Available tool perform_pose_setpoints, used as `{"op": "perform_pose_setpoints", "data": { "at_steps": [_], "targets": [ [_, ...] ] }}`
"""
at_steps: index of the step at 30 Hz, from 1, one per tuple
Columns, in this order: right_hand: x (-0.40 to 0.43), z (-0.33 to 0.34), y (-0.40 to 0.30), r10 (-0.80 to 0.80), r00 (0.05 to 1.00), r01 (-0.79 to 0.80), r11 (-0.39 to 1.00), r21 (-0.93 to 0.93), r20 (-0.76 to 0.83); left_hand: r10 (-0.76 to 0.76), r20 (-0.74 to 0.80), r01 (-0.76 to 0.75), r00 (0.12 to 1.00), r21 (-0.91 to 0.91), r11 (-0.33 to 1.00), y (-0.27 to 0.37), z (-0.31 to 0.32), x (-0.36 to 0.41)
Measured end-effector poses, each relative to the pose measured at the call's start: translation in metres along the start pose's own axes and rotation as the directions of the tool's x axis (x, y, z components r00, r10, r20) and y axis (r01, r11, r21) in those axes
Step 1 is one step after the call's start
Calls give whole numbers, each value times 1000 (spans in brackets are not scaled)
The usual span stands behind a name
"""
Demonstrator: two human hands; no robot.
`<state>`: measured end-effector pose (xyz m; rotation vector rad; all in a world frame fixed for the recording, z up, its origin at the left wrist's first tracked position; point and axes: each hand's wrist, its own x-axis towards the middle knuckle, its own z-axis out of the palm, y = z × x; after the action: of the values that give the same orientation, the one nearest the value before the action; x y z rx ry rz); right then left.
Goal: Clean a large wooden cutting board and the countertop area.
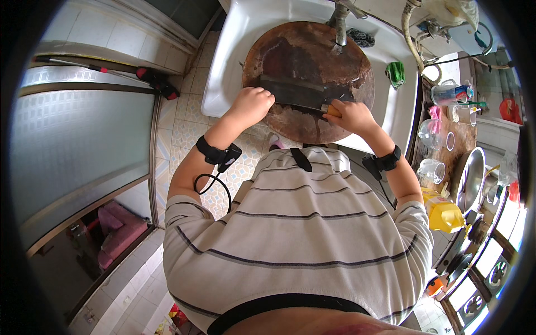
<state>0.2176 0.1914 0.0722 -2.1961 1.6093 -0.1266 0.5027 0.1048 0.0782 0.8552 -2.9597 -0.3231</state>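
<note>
A large round wooden chopping board [310, 54] lies over the white sink [222, 79], its surface wet and stained dark. Across its near part is a broad dark knife blade [297, 94], which looks like a cleaver's. My right hand [351, 117] is closed round the knife's light wooden handle [331, 110]. At the other end of the blade, my left hand [251, 106] has its fingers curled at the blade's tip; whether they pinch it is hidden. The metal tap [341, 33] reaches over the board's far edge.
A green cloth [395, 74] and a dark scouring pad [361, 37] lie in the sink around the board. On the wooden counter [454, 130] at right stand glass jars, a steel basin [470, 180] and a yellow plastic jug [444, 212]. A sliding glass door [88, 146] is at left.
</note>
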Motion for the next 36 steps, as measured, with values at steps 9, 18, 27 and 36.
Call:
{"op": "perform_pose_setpoints", "data": {
  "at_steps": [9, 18, 27, 36],
  "targets": [
    [34, 8, 30, -19, 1000, 18, 992, -122, -10, 36, -31, -33, 999, 96, 995, -21, 14, 29],
    [83, -3, 49, 20, 997, -25, 998, -64, -78, -215, -10, 215, 976, 91, 972, -64, 8, 82],
    [32, -8, 24, 65, 998, -65, 997, -30, -8, -75, -128, 75, 989, 1, 997, -29, 10, 41],
    [-2, -17, 3, 69, 996, -69, 998, 4, 50, -56, -260, -15, 964, -264, 964, -11, 1, 13]
  ]
}}
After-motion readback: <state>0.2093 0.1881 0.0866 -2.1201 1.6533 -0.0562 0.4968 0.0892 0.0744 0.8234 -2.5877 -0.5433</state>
